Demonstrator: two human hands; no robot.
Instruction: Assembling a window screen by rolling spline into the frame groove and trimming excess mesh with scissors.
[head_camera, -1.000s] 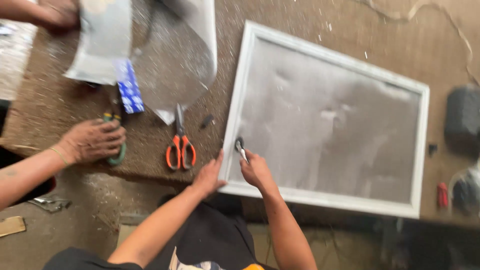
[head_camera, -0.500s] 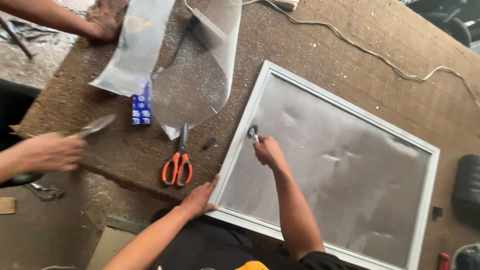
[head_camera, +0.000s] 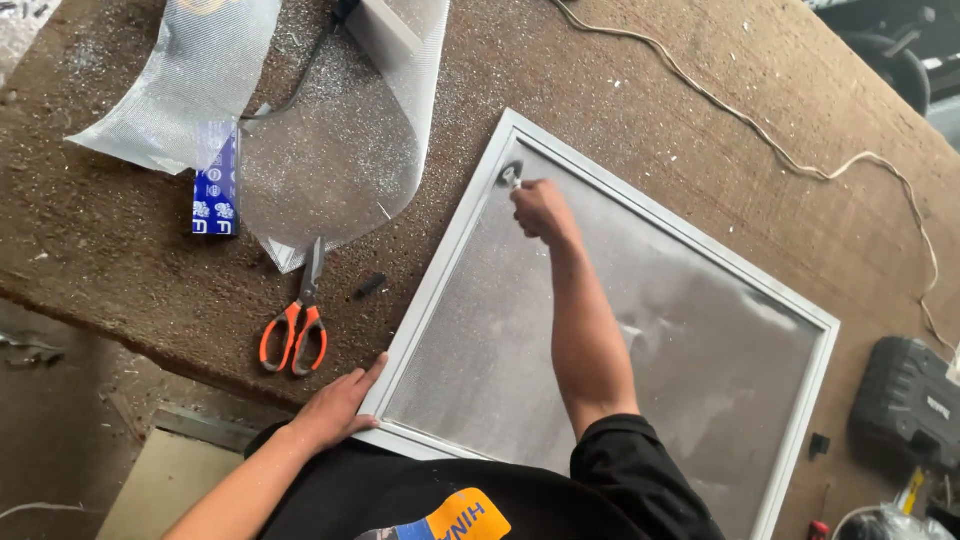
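A white rectangular frame (head_camera: 440, 262) with grey mesh stretched over it lies tilted on the brown worktable. My right hand (head_camera: 541, 210) is stretched out to the frame's far left corner, gripping a small metal roller tool (head_camera: 511, 178) pressed against the mesh by the frame's edge. My left hand (head_camera: 338, 404) rests flat on the near left corner of the frame, fingers spread, holding it down.
Orange-handled scissors (head_camera: 297, 322) lie left of the frame, beside a loose sheet of mesh (head_camera: 330, 150) and a small blue box (head_camera: 216, 190). A small black piece (head_camera: 368, 287) lies near the scissors. A cord (head_camera: 800, 160) crosses the far table. A black case (head_camera: 908, 400) sits at right.
My right hand slid the roller tool along the frame's left edge up to the far corner. My left hand moved onto the near corner. The other person's hands left the view.
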